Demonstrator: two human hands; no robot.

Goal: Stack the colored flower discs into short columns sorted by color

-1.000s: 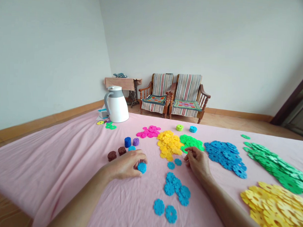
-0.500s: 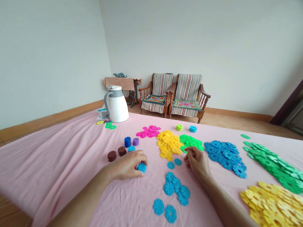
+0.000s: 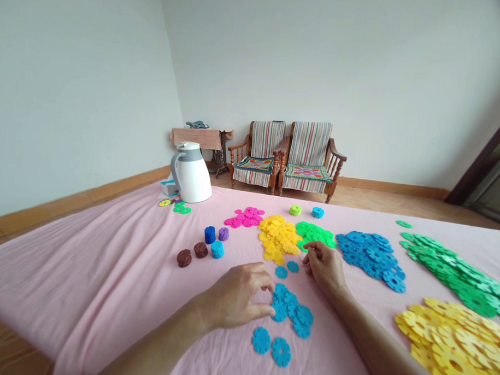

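Observation:
My left hand [image 3: 246, 294] reaches over the pink cloth with thumb and fingers apart, its fingertips at the left edge of a small group of light blue flower-shaped discs [image 3: 290, 306]. Nothing shows in the gap between its fingers; the area under the palm is hidden. Curled closed, my right hand [image 3: 325, 266] rests in front of the bright green disc pile [image 3: 315, 234]; I cannot make out what, if anything, is in its fingers. Two small light blue discs [image 3: 287, 270] lie just left of it. Two larger blue discs [image 3: 271, 344] lie nearer to me.
Neat stacks of brown [image 3: 184, 258], dark blue [image 3: 209, 234], purple [image 3: 224, 233] and light blue discs [image 3: 217, 250] stand at left. Piles of yellow [image 3: 278, 238], pink [image 3: 245, 217] and blue discs [image 3: 371, 257] spread across the cloth. A white jug [image 3: 193, 177] stands at the back.
My left hand has moved right and toward me, from beside the light blue stack to the loose blue discs. The blue stack it held is out of sight. My right hand stays put.

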